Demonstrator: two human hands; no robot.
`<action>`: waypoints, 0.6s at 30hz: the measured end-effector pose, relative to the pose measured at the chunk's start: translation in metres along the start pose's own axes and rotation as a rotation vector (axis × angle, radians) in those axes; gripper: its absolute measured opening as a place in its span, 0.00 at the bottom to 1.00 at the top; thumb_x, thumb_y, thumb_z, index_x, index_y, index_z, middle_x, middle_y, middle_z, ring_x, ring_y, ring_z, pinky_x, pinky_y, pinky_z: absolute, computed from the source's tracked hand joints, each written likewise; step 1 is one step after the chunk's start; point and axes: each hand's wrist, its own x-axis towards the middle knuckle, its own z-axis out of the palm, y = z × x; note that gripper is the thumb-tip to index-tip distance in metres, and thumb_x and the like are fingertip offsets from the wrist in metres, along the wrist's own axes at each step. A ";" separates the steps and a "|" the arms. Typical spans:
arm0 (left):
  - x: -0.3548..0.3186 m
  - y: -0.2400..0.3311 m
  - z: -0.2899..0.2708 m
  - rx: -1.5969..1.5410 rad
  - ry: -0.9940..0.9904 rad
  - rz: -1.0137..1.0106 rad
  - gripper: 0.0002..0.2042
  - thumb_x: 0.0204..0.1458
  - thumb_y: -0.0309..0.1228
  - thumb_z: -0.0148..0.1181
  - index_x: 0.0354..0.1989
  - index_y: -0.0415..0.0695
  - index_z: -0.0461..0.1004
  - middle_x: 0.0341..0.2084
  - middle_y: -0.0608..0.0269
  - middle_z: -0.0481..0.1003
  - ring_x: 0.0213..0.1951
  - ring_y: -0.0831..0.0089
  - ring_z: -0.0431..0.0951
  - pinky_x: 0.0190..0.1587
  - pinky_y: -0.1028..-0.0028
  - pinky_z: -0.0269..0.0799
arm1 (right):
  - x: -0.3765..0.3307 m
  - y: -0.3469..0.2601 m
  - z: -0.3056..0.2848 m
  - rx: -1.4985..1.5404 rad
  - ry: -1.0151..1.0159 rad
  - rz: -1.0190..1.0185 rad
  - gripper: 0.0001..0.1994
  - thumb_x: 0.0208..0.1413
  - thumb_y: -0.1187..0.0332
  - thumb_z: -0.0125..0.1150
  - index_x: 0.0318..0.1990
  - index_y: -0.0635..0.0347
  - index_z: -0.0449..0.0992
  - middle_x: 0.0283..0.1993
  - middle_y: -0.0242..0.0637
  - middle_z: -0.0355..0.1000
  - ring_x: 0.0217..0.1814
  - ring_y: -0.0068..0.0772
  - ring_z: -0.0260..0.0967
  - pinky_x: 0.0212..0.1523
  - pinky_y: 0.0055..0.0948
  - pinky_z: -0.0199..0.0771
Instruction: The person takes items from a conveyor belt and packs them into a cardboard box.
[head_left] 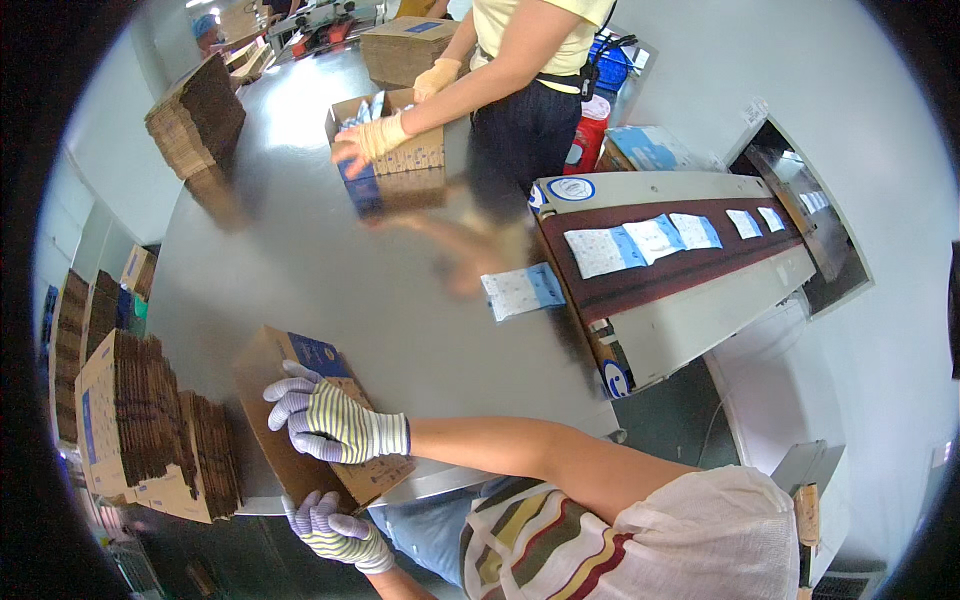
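A brown cardboard box (378, 475) with a blue printed panel rests tilted at the table's near left edge. My right hand (340, 420), in a striped glove, reaches across it with bent fingers gripping the cardboard. Lower down, my left hand (338, 535), gloved alike, has its fingers curled on the box's near edge; the fingertips are partly hidden. Across the table another person's wrapped hand (370, 145) touches a second box (420, 150) that holds blue-and-white packets. A single white-and-blue packet (522, 291) lies on the table beside the conveyor's end.
A conveyor (600, 290) on the right carries several packets (605, 252). Stacks of flat cardboard (125, 420) stand at my left, with another stack (195, 120) at the table's far left. Beyond the second box sits a further cardboard stack (405, 52). The metal table (400, 320) is shiny.
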 end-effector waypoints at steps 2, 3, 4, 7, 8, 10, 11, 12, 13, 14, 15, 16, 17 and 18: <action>-0.002 -0.001 -0.001 0.008 0.001 -0.019 0.15 0.60 0.33 0.33 0.28 0.43 0.66 0.26 0.59 0.67 0.35 0.62 0.70 0.59 0.47 0.61 | 0.004 -0.004 -0.005 0.008 -0.029 -0.043 0.02 0.47 0.71 0.53 0.26 0.51 0.71 0.41 0.28 0.71 0.59 0.37 0.60 0.70 0.48 0.40; -0.002 0.000 0.001 0.005 0.008 -0.028 0.15 0.60 0.34 0.33 0.27 0.43 0.66 0.26 0.59 0.67 0.35 0.62 0.70 0.59 0.47 0.61 | 0.005 -0.004 -0.007 0.011 -0.043 -0.064 0.03 0.47 0.71 0.53 0.25 0.51 0.71 0.41 0.27 0.71 0.59 0.37 0.60 0.70 0.48 0.40; -0.002 0.000 0.002 0.003 0.016 -0.034 0.15 0.60 0.34 0.33 0.27 0.43 0.66 0.26 0.59 0.67 0.35 0.62 0.70 0.59 0.48 0.61 | 0.005 -0.003 -0.003 -0.015 -0.023 -0.066 0.05 0.46 0.71 0.52 0.22 0.50 0.70 0.41 0.26 0.71 0.59 0.35 0.60 0.71 0.46 0.40; -0.002 0.000 -0.002 -0.026 -0.039 -0.040 0.19 0.61 0.36 0.32 0.27 0.39 0.68 0.30 0.54 0.69 0.37 0.57 0.70 0.58 0.49 0.61 | 0.006 -0.004 -0.005 -0.001 -0.030 -0.044 0.04 0.45 0.70 0.53 0.21 0.50 0.69 0.41 0.26 0.71 0.58 0.33 0.61 0.71 0.46 0.39; -0.003 -0.002 -0.001 -0.016 -0.041 -0.043 0.19 0.61 0.37 0.33 0.27 0.39 0.68 0.30 0.53 0.69 0.38 0.57 0.70 0.58 0.48 0.61 | 0.003 0.000 0.000 -0.047 -0.034 -0.022 0.04 0.44 0.70 0.53 0.20 0.49 0.70 0.41 0.25 0.71 0.58 0.31 0.61 0.71 0.45 0.39; -0.004 -0.004 -0.001 -0.012 -0.035 -0.031 0.19 0.61 0.37 0.33 0.27 0.39 0.68 0.30 0.53 0.69 0.37 0.57 0.70 0.58 0.48 0.60 | 0.000 0.006 0.003 0.281 -0.044 0.142 0.04 0.43 0.69 0.53 0.20 0.49 0.70 0.41 0.25 0.71 0.58 0.31 0.61 0.71 0.44 0.39; -0.005 -0.005 -0.001 -0.009 -0.031 -0.027 0.18 0.61 0.37 0.33 0.28 0.39 0.68 0.30 0.53 0.69 0.37 0.57 0.70 0.58 0.48 0.60 | 0.001 0.002 0.002 0.101 -0.068 0.056 0.04 0.44 0.69 0.53 0.20 0.49 0.70 0.41 0.25 0.71 0.57 0.30 0.61 0.71 0.43 0.39; -0.005 -0.005 -0.001 -0.011 -0.025 -0.028 0.17 0.60 0.36 0.33 0.27 0.41 0.68 0.29 0.55 0.69 0.37 0.58 0.70 0.58 0.48 0.60 | 0.002 -0.001 0.000 -0.081 -0.076 -0.032 0.05 0.44 0.69 0.52 0.20 0.49 0.70 0.41 0.25 0.71 0.56 0.30 0.62 0.71 0.43 0.39; -0.001 -0.001 -0.001 -0.013 -0.020 -0.027 0.16 0.59 0.35 0.34 0.26 0.42 0.68 0.28 0.56 0.68 0.36 0.60 0.70 0.59 0.48 0.61 | 0.003 -0.001 -0.001 -0.076 -0.065 -0.037 0.05 0.44 0.69 0.52 0.20 0.49 0.70 0.40 0.25 0.71 0.55 0.30 0.62 0.71 0.43 0.39; 0.001 0.001 -0.002 -0.016 -0.015 -0.027 0.16 0.58 0.34 0.34 0.26 0.43 0.68 0.27 0.58 0.68 0.35 0.61 0.70 0.59 0.48 0.61 | 0.003 0.000 -0.001 -0.071 -0.054 -0.041 0.05 0.44 0.69 0.52 0.20 0.49 0.70 0.40 0.25 0.70 0.54 0.30 0.62 0.71 0.42 0.39; 0.001 0.000 -0.002 -0.008 -0.014 -0.029 0.16 0.58 0.34 0.34 0.26 0.43 0.68 0.27 0.58 0.68 0.35 0.61 0.70 0.59 0.48 0.61 | 0.004 -0.001 -0.001 -0.066 -0.043 -0.046 0.05 0.44 0.69 0.52 0.19 0.49 0.70 0.40 0.24 0.70 0.53 0.30 0.62 0.71 0.42 0.39; 0.001 0.000 -0.001 0.001 -0.012 -0.028 0.15 0.58 0.35 0.34 0.26 0.44 0.68 0.27 0.57 0.68 0.35 0.60 0.70 0.59 0.48 0.61 | 0.004 -0.002 -0.001 -0.087 -0.026 -0.060 0.05 0.46 0.69 0.51 0.22 0.50 0.71 0.39 0.24 0.69 0.51 0.28 0.61 0.72 0.40 0.39; 0.001 0.000 -0.001 0.009 -0.010 -0.026 0.15 0.58 0.35 0.34 0.26 0.44 0.68 0.28 0.57 0.68 0.35 0.60 0.70 0.58 0.48 0.61 | 0.003 0.000 0.000 0.297 -0.034 0.150 0.04 0.46 0.69 0.50 0.23 0.51 0.71 0.38 0.25 0.69 0.51 0.27 0.61 0.72 0.40 0.38; 0.001 0.000 -0.001 0.027 -0.011 -0.011 0.15 0.59 0.36 0.34 0.28 0.44 0.68 0.28 0.57 0.68 0.35 0.59 0.71 0.58 0.48 0.62 | -0.002 0.004 0.002 0.680 -0.042 0.359 0.04 0.47 0.69 0.50 0.24 0.51 0.71 0.38 0.25 0.68 0.51 0.26 0.61 0.72 0.39 0.38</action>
